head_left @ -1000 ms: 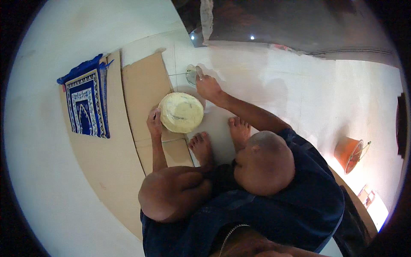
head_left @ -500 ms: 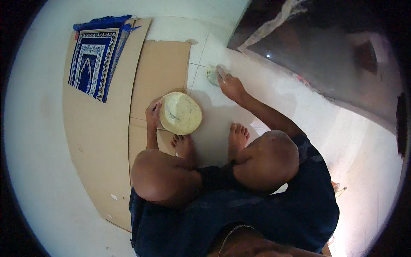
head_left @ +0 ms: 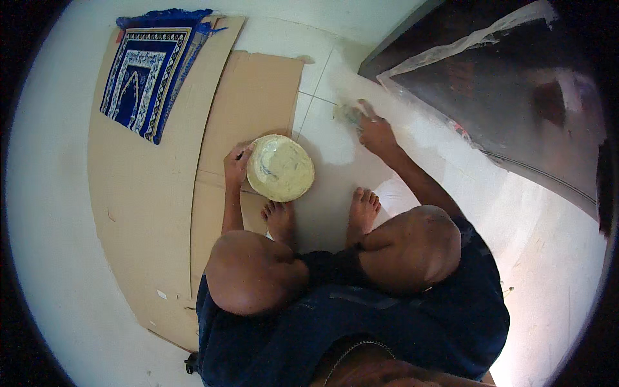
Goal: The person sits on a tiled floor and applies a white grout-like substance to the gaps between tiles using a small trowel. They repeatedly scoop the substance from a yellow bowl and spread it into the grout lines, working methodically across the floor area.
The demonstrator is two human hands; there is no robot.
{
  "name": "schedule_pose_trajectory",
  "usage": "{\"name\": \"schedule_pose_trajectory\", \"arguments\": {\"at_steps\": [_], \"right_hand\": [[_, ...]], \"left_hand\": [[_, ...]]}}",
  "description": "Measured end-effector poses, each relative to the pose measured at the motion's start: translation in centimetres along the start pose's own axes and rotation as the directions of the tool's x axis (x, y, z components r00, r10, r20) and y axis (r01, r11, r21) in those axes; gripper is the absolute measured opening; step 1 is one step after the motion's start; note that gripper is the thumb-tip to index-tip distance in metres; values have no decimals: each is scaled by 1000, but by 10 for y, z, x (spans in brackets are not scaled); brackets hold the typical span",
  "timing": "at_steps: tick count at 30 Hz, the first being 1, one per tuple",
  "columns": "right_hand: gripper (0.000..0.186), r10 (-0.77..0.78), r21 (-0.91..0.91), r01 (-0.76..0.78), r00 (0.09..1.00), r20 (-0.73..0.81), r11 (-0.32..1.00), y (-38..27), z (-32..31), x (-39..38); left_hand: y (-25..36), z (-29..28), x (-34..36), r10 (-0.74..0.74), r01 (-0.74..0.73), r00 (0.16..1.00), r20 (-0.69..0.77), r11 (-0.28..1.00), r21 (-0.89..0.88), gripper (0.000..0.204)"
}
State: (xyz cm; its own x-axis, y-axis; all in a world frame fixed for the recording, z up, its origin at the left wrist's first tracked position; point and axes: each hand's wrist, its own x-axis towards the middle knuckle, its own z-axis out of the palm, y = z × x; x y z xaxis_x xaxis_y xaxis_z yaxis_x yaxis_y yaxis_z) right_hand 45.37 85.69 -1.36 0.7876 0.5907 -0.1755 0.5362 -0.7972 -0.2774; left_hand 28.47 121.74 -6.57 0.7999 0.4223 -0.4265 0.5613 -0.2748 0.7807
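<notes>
A round tub (head_left: 281,169), its inside smeared pale yellow, is tipped toward me just beyond my left foot. At its left rim, my left hand (head_left: 237,166) is closed on the edge. Farther out and to the right, my right hand (head_left: 376,133) reaches over the floor tiles. Under its fingers is a pale greenish pad (head_left: 346,115), blurred, held down at the floor. Whether that pad is a sponge or a cloth I cannot tell.
Brown cardboard sheets (head_left: 255,97) cover the floor at the left, with a folded blue patterned rug (head_left: 143,77) on them. A dark, plastic-wrapped piece (head_left: 490,84) stands at the far right. White tiles (head_left: 329,138) lie between. My bare feet (head_left: 365,208) are close to the tub.
The whole view has shifted, so most things sit farther right. My right hand and the pad have moved slightly right across the tiles. My left hand keeps its hold on the tub.
</notes>
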Motion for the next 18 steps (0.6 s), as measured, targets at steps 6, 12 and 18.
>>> {"name": "schedule_pose_trajectory", "arguments": {"at_steps": [6, 12, 18], "right_hand": [[32, 425, 28, -426, 890, -163, 904, 58, 18, -63], [34, 755, -5, -756, 654, -51, 655, 26, -8, -75], [41, 698, 63, -696, 716, -21, 715, 21, 12, -60]], "left_hand": [[4, 8, 1, 147, -145, 989, -2, 972, -185, 23], [-6, 5, 3, 185, -189, 982, -40, 970, -156, 24], [5, 3, 0, 148, -135, 987, 57, 972, -192, 22]]}}
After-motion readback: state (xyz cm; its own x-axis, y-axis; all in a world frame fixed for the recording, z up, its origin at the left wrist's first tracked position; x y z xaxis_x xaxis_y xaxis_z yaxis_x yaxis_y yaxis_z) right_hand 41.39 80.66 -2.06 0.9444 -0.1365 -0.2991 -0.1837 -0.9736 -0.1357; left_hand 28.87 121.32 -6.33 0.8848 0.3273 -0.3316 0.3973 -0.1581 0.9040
